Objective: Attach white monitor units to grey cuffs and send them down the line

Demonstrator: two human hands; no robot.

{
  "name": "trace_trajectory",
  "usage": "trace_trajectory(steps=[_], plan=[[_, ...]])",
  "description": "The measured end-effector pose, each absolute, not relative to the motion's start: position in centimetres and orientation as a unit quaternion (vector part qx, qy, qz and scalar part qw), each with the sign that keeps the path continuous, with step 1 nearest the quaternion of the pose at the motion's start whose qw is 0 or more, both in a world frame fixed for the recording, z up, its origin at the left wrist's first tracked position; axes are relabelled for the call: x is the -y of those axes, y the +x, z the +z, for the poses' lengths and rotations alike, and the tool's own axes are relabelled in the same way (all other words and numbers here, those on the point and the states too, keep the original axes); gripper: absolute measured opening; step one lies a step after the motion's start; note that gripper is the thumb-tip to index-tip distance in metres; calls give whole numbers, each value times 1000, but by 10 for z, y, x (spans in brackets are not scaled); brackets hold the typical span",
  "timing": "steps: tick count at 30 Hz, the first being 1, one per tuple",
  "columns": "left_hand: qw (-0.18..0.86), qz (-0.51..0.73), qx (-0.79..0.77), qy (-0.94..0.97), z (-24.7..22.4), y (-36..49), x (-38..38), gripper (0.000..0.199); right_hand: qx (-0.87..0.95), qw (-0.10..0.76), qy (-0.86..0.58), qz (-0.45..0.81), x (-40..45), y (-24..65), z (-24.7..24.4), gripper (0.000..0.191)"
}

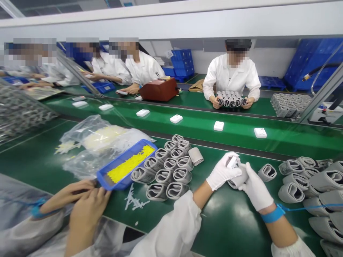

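Observation:
Gloved in white, my left hand point(223, 170) is closed round a small white device point(233, 162), which shows between thumb and fingers. My right hand point(255, 187), also gloved and with a blue band at the wrist, grips a grey rolled cuff point(238, 179) from its right side. The device and the cuff are held close together above the green table point(222, 221); fingers cover part of both. A single grey roll point(267, 172) lies just right of my right hand.
Grey rolls point(170, 164) stand grouped at the left, beside a blue tray point(102, 180) of yellow pieces and a co-worker's hands point(88, 203). More rolls point(291, 192) fill the right. White devices point(176, 119) lie along the green conveyor point(195, 125). People sit beyond it.

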State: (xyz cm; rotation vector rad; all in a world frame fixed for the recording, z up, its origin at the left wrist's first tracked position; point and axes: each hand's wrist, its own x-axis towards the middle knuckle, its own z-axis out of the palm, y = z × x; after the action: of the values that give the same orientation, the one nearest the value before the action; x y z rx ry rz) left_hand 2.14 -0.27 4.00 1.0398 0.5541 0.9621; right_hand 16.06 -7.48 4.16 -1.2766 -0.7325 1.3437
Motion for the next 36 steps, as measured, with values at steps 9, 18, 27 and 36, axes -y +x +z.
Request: trace_trajectory(steps=[9,18,27,36], plan=[[702,535,-236,406,34,25,-5,98,257,559,-424,665,77,156,54,54],[702,548,-208,405,32,25,-1,106,197,552,-462,666,78,154,50,59],[667,535,-182,485,37,19,7,80,150,573,-430,681,80,153,57,53],[642,485,-187,564,43,11,10,78,142,582,-449,663,81,153,48,54]])
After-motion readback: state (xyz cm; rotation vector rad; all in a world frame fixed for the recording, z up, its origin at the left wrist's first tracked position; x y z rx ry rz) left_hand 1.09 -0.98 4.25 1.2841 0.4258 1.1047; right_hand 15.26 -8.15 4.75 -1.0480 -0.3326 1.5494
